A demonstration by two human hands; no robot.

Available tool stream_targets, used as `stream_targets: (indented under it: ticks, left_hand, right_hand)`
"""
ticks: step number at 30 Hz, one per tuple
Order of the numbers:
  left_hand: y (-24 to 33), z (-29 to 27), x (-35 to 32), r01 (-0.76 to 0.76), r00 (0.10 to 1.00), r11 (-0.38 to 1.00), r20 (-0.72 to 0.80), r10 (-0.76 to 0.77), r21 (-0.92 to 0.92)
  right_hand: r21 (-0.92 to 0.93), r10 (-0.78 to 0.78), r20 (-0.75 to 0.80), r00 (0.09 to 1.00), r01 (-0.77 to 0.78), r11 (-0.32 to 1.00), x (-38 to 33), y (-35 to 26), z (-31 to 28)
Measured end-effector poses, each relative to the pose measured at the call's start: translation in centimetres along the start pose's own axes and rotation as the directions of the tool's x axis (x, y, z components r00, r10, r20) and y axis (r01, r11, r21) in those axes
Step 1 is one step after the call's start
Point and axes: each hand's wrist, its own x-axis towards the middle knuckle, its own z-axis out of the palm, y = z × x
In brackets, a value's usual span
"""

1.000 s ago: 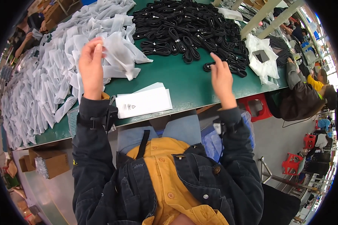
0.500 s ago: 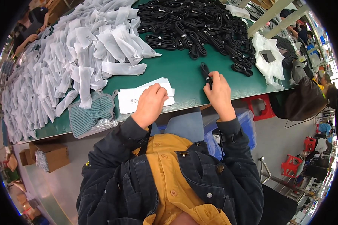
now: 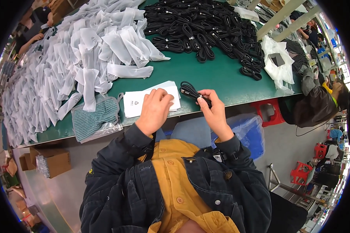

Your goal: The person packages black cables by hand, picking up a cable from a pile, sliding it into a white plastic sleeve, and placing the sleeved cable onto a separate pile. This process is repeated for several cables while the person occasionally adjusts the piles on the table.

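Black cable bundle (image 3: 190, 91) in long, narrow loops

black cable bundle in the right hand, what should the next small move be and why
Probably the left hand should part the top bag of the flat white bag stack: its fingers are at that stack, and the right hand holds the black cable bundle close to the stack's right side. Which edge opens is not clear.
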Motion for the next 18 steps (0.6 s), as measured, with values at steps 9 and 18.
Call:
stream_targets:
  ticks: [9, 18]
  left_hand:
    - [-0.6, 0.9, -0.4, 0.079, 0.996, 0.983, -0.015, -0.082, -0.168]
    - [-0.5, 0.7, -0.4, 0.257, 0.963, 0.908, 0.011, -0.268, -0.332]
  right_hand:
    - [-0.288, -0.385, 0.006, 0.923, 0.37, 0.883, -0.6, -0.8, 0.1]
    - [-0.433, -0.511, 0.107, 0.853, 0.503, 0.748, -1.0, -1.0, -0.3]
